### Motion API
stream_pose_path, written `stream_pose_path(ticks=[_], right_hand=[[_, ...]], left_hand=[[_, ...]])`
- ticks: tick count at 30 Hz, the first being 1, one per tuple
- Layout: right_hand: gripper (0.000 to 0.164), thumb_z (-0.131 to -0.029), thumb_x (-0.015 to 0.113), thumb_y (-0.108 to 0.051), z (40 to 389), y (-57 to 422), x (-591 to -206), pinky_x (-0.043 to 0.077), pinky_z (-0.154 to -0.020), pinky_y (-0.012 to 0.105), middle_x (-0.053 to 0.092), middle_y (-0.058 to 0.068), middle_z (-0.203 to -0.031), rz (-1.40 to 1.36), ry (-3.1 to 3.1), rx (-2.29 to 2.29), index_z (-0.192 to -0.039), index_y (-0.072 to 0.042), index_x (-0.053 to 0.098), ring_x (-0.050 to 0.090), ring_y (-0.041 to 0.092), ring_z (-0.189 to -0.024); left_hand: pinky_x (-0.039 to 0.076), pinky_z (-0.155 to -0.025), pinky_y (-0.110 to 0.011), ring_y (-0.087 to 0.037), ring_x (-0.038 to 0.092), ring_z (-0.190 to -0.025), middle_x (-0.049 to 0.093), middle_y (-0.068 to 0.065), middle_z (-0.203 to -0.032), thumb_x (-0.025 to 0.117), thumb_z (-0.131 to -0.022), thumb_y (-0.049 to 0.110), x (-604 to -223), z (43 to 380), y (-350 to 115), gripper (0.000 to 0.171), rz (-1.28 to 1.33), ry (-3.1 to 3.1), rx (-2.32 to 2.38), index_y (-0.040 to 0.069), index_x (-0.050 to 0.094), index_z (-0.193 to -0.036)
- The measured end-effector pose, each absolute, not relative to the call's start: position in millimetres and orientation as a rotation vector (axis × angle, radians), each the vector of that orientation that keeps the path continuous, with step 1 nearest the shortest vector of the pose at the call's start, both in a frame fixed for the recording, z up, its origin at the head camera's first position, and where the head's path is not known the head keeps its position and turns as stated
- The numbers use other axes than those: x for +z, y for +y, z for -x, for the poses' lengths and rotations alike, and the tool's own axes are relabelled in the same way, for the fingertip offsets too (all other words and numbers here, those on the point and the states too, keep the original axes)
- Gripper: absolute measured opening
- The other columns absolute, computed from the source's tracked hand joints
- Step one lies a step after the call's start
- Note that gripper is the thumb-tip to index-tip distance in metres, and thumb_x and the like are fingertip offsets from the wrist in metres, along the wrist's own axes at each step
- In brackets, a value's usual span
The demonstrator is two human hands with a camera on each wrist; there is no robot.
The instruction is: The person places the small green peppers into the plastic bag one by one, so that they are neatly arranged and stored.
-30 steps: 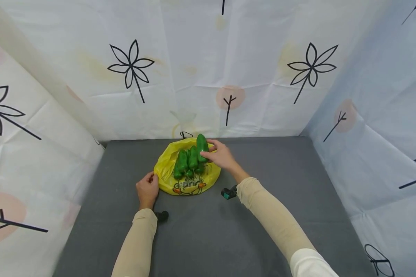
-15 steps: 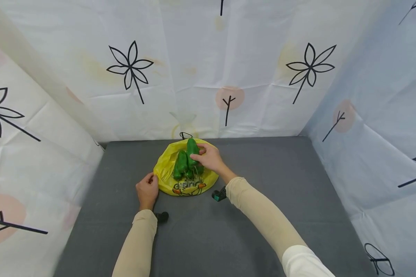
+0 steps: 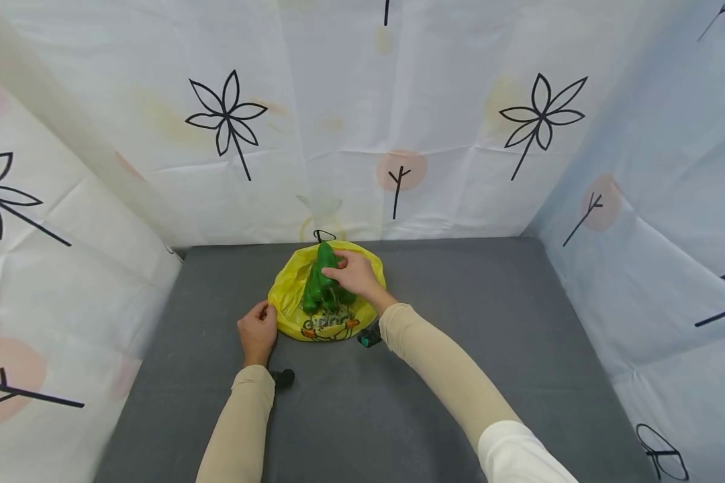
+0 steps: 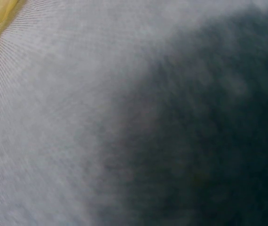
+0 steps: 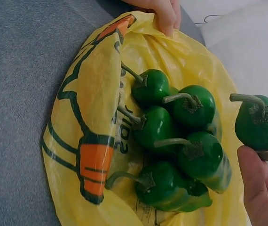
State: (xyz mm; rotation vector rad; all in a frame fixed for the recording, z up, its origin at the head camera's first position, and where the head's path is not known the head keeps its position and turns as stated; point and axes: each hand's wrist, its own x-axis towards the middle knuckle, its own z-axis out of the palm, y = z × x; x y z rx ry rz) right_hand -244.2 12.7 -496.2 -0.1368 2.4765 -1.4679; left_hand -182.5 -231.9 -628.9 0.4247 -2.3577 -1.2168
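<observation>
A yellow plastic bag [image 3: 286,295] with printed figures lies spread at the table's far edge, its mouth wide. Inside it several green peppers [image 5: 193,106] sit side by side, stems toward the right wrist camera. My right hand [image 3: 356,274] pinches another green pepper [image 5: 258,125] between thumb and fingers, holding it just over the pile. At the bag's left rim, my left hand [image 3: 258,332] pinches the plastic; its fingers also show at the top of the right wrist view. The left wrist view holds mostly blurred cloth and a dark shape, with the hand unseen.
Dark grey cloth covers the table [image 3: 489,322]. White patterned sheets hang behind the table [image 3: 338,134] and along both sides. A small black cord loop [image 3: 324,235] shows behind the bag. Dark wrist devices sit beneath both wrists.
My right hand has carried its pepper left, from the bag's right part to over the other peppers, and slightly lower. The left hand stays at the bag's rim.
</observation>
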Motion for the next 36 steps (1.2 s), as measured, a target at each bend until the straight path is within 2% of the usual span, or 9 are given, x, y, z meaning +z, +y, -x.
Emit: stream_pose_path(ticks=[6,12,20,26,33,36], right_hand=[[0.061,-0.096,0.071,-0.037,247,6,-500,0.053,-0.072,0.032,0.067,0.01,-0.124,0.119,2.539,-1.399,-0.149,-0.015,0.053,0.067,0.016,-0.08],[0.061,-0.096,0.07,-0.039,248,4,-504,0.047,-0.07,0.031,0.066,0.009,-0.117,0.129,2.575,-1.322,-0.149,-0.014,0.053,0.055,0.013,-0.072],[0.06,-0.096,0.07,-0.038,247,3,-505,0.05,-0.074,0.032,0.067,0.01,-0.119,0.106,2.582,-1.318,-0.148,-0.013,0.055,0.059,0.014,-0.077],[0.058,-0.096,0.069,-0.037,247,0,-506,0.047,-0.07,0.03,0.069,0.011,-0.116,0.089,2.601,-1.329,-0.145,-0.01,0.057,0.057,0.014,-0.073],[0.055,-0.098,0.067,-0.036,249,-1,-509,0.056,-0.089,0.044,0.07,0.013,-0.122,0.082,2.63,-1.331,-0.143,-0.006,0.059,0.069,0.027,-0.102],[0.053,-0.098,0.067,-0.035,249,-2,-510,0.056,-0.088,0.045,0.07,0.013,-0.121,0.082,2.627,-1.347,-0.142,-0.006,0.06,0.069,0.028,-0.102]], left_hand=[[0.05,-0.069,-0.035,-0.026,0.064,-0.069,0.077,-0.014,-0.082,0.06,-0.097,0.019,-628,183,-232,0.025,-0.417,-2.352,-1.205,0.006,0.08,-0.106],[0.05,-0.068,-0.036,-0.026,0.064,-0.068,0.077,-0.014,-0.082,0.06,-0.097,0.019,-627,183,-233,0.026,-0.412,-2.35,-1.205,0.007,0.08,-0.107],[0.049,-0.067,-0.034,-0.026,0.062,-0.066,0.076,-0.015,-0.08,0.061,-0.096,0.019,-627,181,-232,0.025,-0.396,-2.338,-1.211,0.006,0.08,-0.104],[0.049,-0.068,-0.036,-0.027,0.063,-0.066,0.076,-0.014,-0.08,0.061,-0.096,0.02,-629,182,-233,0.025,-0.393,-2.338,-1.209,0.006,0.08,-0.105],[0.049,-0.068,-0.035,-0.026,0.063,-0.068,0.076,-0.014,-0.082,0.06,-0.097,0.021,-629,184,-233,0.026,-0.413,-2.351,-1.226,0.008,0.08,-0.106],[0.048,-0.068,-0.034,-0.025,0.062,-0.068,0.076,-0.013,-0.082,0.061,-0.096,0.021,-630,183,-234,0.025,-0.419,-2.348,-1.225,0.008,0.08,-0.106]])
